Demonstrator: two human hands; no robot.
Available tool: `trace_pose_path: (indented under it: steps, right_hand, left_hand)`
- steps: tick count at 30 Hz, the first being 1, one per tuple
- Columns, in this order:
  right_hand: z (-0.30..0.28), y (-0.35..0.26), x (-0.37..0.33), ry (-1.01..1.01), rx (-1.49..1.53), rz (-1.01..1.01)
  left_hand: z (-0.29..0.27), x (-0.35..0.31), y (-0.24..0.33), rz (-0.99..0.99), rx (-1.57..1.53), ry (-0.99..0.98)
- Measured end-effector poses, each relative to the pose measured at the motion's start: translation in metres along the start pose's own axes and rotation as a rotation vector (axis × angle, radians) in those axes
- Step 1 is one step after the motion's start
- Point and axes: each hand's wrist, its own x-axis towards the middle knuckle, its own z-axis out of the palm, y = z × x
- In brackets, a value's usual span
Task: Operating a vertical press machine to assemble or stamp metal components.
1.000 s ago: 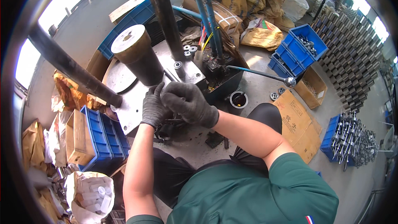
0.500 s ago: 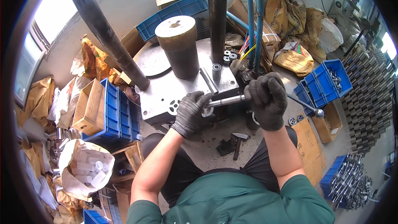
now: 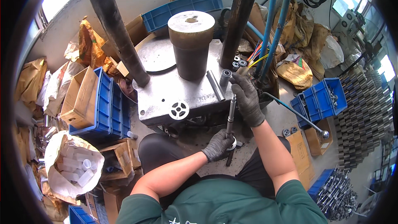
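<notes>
My left hand (image 3: 219,146), in a dark grey work glove, is closed around the lower part of a stepped metal shaft (image 3: 231,118). The shaft stands nearly upright, with a pale round piece (image 3: 234,143) near its lower end beside my fingers. My gloved right hand (image 3: 248,101) is above and right of the shaft, fingers stretched toward a stack of bearings (image 3: 226,76) on the metal press table (image 3: 155,95). Whether the fingertips touch the stack I cannot tell. Left of it lies a metal tube (image 3: 215,86). A spoked disc (image 3: 179,110) rests at the table's front edge.
A thick steel cylinder (image 3: 191,54) stands on the table between dark posts (image 3: 118,33). Several loose bearings (image 3: 239,63) sit behind the stack. A ball-ended lever (image 3: 304,119) juts out at right. Blue crates (image 3: 321,99) and stacked dark metal parts (image 3: 365,116) are farther right.
My right hand has let go of the shaft and moved up toward the bearings. My left hand has lowered the shaft toward my lap and turned it from level to nearly upright.
</notes>
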Motion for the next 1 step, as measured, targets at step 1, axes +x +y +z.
trace_pose_path:
  steps: [1]
  right_hand:
    - [-0.0063,0.0143,0.0123,-0.009,-0.268,-0.086]
  left_hand:
    - [-0.0014,0.0022,0.0002,-0.02,-0.006,-0.018]
